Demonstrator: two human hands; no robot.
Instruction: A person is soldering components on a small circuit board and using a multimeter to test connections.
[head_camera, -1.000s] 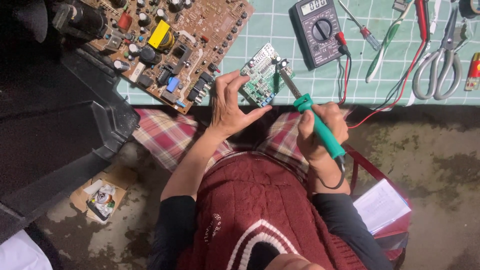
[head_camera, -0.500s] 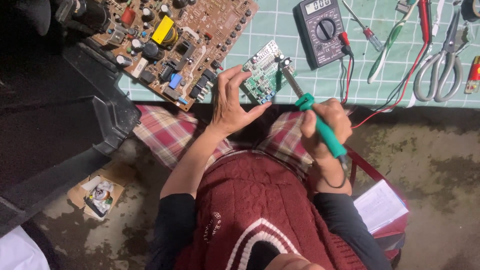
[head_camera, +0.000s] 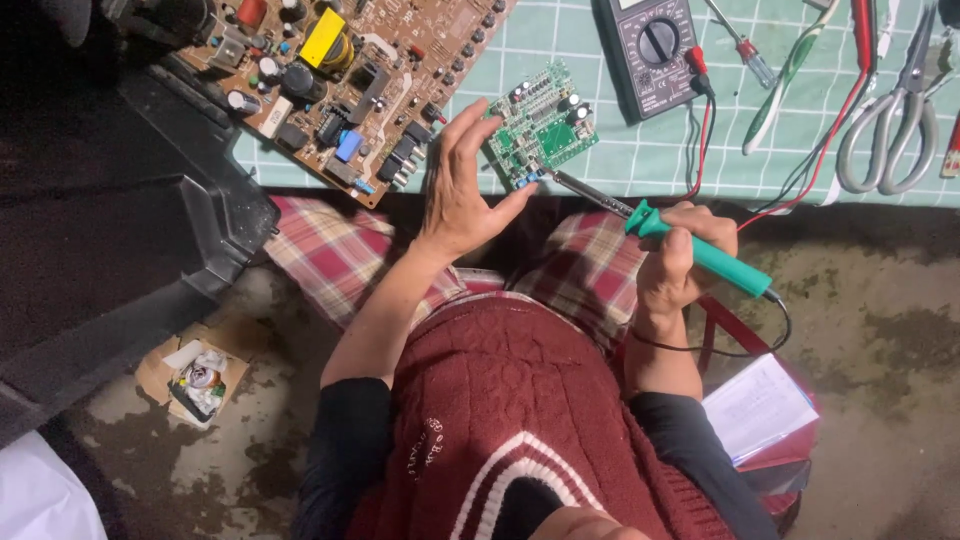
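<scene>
Nearest me, my right hand (head_camera: 685, 255) is closed around the green soldering iron (head_camera: 700, 250), whose long axis runs up and left so its tip meets the lower edge of the small green circuit board (head_camera: 540, 125). My left hand (head_camera: 460, 185), fingers spread, props that board tilted at the counter (head_camera: 640, 165) edge. Beyond lie a brown circuit board (head_camera: 350, 80) and a multimeter (head_camera: 650, 50).
</scene>
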